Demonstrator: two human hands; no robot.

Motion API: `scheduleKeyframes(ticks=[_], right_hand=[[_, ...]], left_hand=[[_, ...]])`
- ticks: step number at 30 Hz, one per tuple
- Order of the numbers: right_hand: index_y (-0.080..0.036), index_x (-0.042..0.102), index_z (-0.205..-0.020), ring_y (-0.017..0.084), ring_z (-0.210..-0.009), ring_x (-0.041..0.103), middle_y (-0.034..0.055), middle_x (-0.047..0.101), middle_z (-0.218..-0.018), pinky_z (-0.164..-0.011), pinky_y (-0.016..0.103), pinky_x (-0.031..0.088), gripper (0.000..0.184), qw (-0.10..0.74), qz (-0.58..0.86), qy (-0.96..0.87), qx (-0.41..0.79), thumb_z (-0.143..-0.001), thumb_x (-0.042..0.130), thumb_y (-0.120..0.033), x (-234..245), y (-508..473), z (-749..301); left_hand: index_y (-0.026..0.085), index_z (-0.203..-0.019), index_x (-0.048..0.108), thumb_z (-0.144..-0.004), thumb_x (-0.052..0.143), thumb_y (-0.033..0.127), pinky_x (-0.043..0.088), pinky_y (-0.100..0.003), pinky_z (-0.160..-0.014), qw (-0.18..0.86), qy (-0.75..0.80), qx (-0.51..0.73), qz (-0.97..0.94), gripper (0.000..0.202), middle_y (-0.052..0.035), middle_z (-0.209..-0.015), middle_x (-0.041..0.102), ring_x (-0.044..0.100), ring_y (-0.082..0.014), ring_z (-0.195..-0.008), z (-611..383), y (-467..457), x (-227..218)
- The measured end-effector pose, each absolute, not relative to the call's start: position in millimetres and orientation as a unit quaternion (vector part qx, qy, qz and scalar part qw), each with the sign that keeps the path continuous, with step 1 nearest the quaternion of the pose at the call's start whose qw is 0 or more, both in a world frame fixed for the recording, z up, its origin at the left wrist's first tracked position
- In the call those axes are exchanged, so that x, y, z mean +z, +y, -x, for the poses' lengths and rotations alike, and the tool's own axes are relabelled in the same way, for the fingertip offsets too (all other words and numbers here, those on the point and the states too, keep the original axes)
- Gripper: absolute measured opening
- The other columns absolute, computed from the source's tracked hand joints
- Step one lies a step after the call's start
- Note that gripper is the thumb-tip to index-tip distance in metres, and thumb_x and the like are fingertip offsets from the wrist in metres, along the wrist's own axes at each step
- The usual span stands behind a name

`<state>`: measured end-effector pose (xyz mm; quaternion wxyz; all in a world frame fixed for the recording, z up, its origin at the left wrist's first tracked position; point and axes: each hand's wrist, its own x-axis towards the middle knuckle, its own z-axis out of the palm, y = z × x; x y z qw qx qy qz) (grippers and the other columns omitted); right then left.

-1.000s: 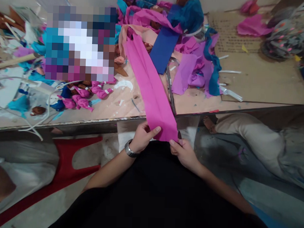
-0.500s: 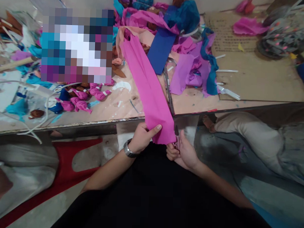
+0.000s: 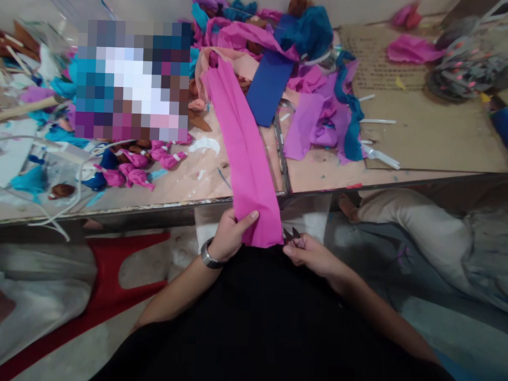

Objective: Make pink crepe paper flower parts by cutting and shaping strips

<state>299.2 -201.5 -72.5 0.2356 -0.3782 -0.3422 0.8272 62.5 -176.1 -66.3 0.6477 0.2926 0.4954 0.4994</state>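
The left hand (image 3: 229, 235) pinches the near end of a long, bright-pink, paper-like strip (image 3: 249, 151), which stretches from the cluttered, pale brown tabletop (image 3: 179, 179) over its front edge. The right hand (image 3: 314, 255) grasps small, dark-bladed scissors (image 3: 293, 234), blades parted just beside the strip's right edge. The step looks like lining up a cut; the next move probably calls for keeping the strip taut.

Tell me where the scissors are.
In the head view, the scissors are in the right hand, just right of the lower end of the pink paper, on the near side of the table edge.
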Motion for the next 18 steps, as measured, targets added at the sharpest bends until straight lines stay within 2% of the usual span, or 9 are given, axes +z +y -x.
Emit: scheduleKeyframes(ticks=[2, 4, 6, 8, 11, 14, 16, 18], right_hand=[[-0.02, 0.05, -0.065, 0.006, -0.051, 0.028, -0.0065, 0.039, -0.056, -0.05, 0.025, 0.015, 0.056, 0.182, 0.388, -0.432, 0.794, -0.08, 0.087, -0.059, -72.4, -193.0, -317.6], [-0.019, 0.054, -0.065, 0.007, -0.053, 0.028, -0.0054, 0.04, -0.056, -0.052, 0.025, 0.017, 0.055, 0.175, 0.403, -0.477, 0.762, -0.083, 0.084, -0.061, -65.3, -184.1, -330.9], [-0.019, 0.055, -0.063, 0.009, -0.054, 0.03, -0.0036, 0.042, -0.057, -0.053, 0.027, 0.02, 0.056, 0.23, 0.42, -0.489, 0.729, -0.085, 0.081, -0.063, -52.7, -176.5, -335.5], [-0.019, 0.058, -0.065, 0.011, -0.057, 0.036, -0.0014, 0.046, -0.061, -0.055, 0.028, 0.026, 0.052, 0.319, 0.455, -0.495, 0.667, -0.086, 0.081, -0.061, -37.5, -170.3, -332.2], [-0.019, 0.064, -0.073, 0.013, -0.062, 0.041, -0.0004, 0.049, -0.066, -0.06, 0.03, 0.032, 0.037, 0.385, 0.491, -0.546, 0.559, -0.09, 0.079, -0.048, -15.8, -159.5, -321.3], [-0.02, 0.068, -0.082, 0.015, -0.065, 0.046, 0.0004, 0.054, -0.071, -0.064, 0.031, 0.035, 0.026, 0.384, 0.475, -0.64, 0.466, -0.098, 0.071, -0.04, 0.0, -140.5, -310.5], [-0.02, 0.073, -0.096, 0.017, -0.072, 0.055, 0.0025, 0.065, -0.082, -0.07, 0.031, 0.039, 0.016, 0.375, 0.471, -0.691, 0.399, -0.098, 0.071, -0.036, 6.4, -121.9, -302.9], [-0.021, 0.073, -0.111, 0.021, -0.084, 0.064, 0.0052, 0.073, -0.098, -0.079, 0.033, 0.044, 0.022, 0.362, 0.47, -0.718, 0.362, -0.094, 0.076, -0.034, 9.8, -99.8, -293.7]], left_hand=[[0.016, -0.094, 0.082, -0.072, 0.098, 0.043, 0.061, -0.027, -0.081, 0.662, 0.49, 0.494, -0.278, 0.038, -0.0053, -0.096, 0.083, 0.073, -0.0156, -0.082, -60.2, -178.5, -64.8], [0.017, -0.096, 0.082, -0.069, 0.1, 0.045, 0.061, -0.028, -0.082, 0.675, 0.484, 0.495, -0.255, 0.043, -0.0055, -0.098, 0.083, 0.074, -0.0158, -0.083, -60.5, -180.1, -64.5], [0.017, -0.097, 0.082, -0.066, 0.1, 0.049, 0.061, -0.028, -0.085, 0.682, 0.475, 0.508, -0.229, 0.048, -0.0057, -0.099, 0.083, 0.075, -0.0163, -0.086, -63.0, -179.7, -64.9], [0.018, -0.095, 0.082, -0.065, 0.1, 0.053, 0.061, -0.03, -0.089, 0.685, 0.464, 0.522, -0.21, 0.05, -0.0064, -0.101, 0.083, 0.076, -0.0175, -0.091, -66.4, -177.7, -65.0], [0.017, -0.093, 0.082, -0.068, 0.098, 0.056, 0.061, -0.033, -0.094, 0.696, 0.461, 0.514, -0.199, 0.049, -0.0084, -0.104, 0.084, 0.077, -0.0205, -0.096, -70.6, -174.6, -64.2], [0.016, -0.098, 0.083, -0.071, 0.098, 0.05, 0.062, -0.036, -0.093, 0.702, 0.472, 0.48, -0.232, 0.046, -0.0102, -0.106, 0.084, 0.078, -0.0218, -0.094, -71.8, -174.3, -64.4], [0.016, -0.104, 0.084, -0.074, 0.097, 0.044, 0.063, -0.036, -0.094, 0.696, 0.471, 0.473, -0.266, 0.044, -0.0105, -0.11, 0.084, 0.078, -0.0213, -0.095, -71.4, -175.2, -65.6], [0.016, -0.108, 0.083, -0.076, 0.097, 0.041, 0.063, -0.034, -0.093, 0.685, 0.468, 0.477, -0.29, 0.043, -0.0104, -0.112, 0.084, 0.078, -0.0206, -0.095, -70.6, -175.8, -67.0]])
